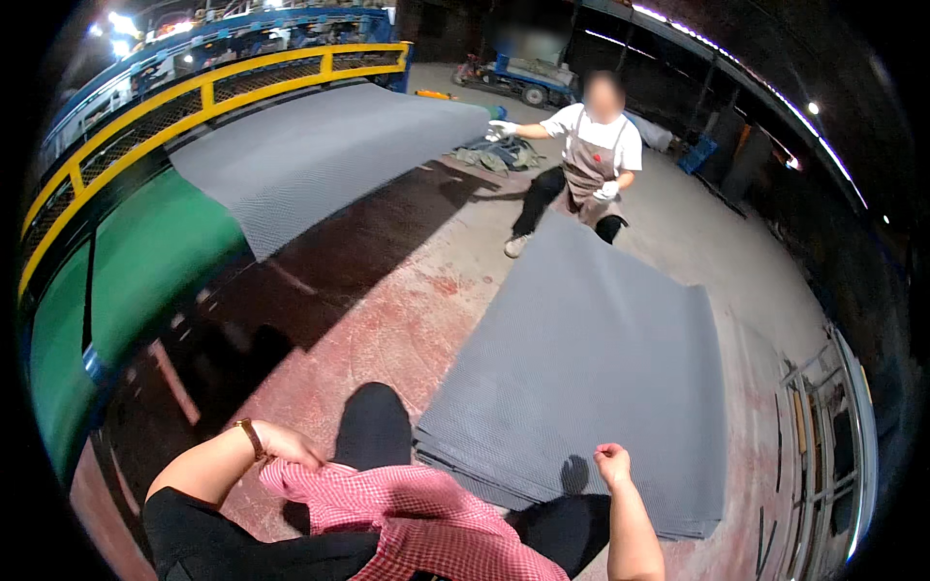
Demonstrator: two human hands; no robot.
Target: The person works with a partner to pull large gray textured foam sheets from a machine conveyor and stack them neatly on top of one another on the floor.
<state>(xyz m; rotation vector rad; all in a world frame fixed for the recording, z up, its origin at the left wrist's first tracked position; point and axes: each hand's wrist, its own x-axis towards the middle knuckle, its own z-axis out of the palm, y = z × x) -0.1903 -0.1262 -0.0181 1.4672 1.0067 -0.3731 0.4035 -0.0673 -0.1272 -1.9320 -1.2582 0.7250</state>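
Note:
My left hand [289, 446], with a watch [254, 441] on its wrist, is closed on the edge of a red-and-white checked apron [426, 504] draped over my lap. My right hand [612, 465] hovers over the near right part of a stack of grey textured sheets [591, 368]. Its fingers are curled together, and nothing shows in them. The stack lies on the floor in front of me, its layered edges showing on the near side.
A grey sheet [329, 140] hangs off a machine with a yellow guard rail [208, 95] and green belt [145, 252] at left. A gloved co-worker [596, 155] crouches beyond the stack, one hand at the sheet's end. Metal frames [819, 436] stand at right; a blue cart [533, 82] is behind.

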